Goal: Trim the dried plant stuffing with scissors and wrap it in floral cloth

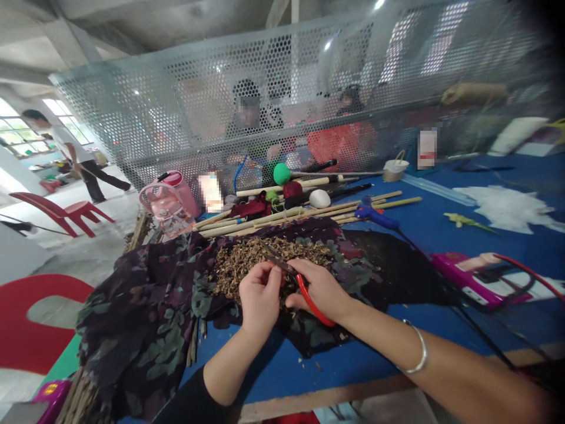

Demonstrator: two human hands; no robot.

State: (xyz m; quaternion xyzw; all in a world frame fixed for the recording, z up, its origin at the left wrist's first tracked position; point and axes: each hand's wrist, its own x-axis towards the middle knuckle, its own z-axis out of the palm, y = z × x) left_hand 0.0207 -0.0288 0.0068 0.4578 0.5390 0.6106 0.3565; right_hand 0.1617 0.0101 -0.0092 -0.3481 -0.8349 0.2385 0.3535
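My right hand [318,287] is wrapped round red-handled scissors [311,303], their dark blades pointing up and to the left. Close beside the blades, my left hand [262,291] has thumb and fingers pinched together; whatever sits in the pinch is too small to name. Under and behind both hands lies a heap of small brown dried pieces [241,262]. That heap rests on a dark flower-patterned cloth [145,318], which spreads over the blue tabletop [247,377] and hangs past its left side.
Behind the heap lie wooden sticks [309,213], a green ball [282,174] and a white ball [320,199]. A pink bag [170,203] stands left of them. A blue glue gun [377,217] and a magenta device [474,280] are on the right. A perforated metal screen [185,112] rises behind.
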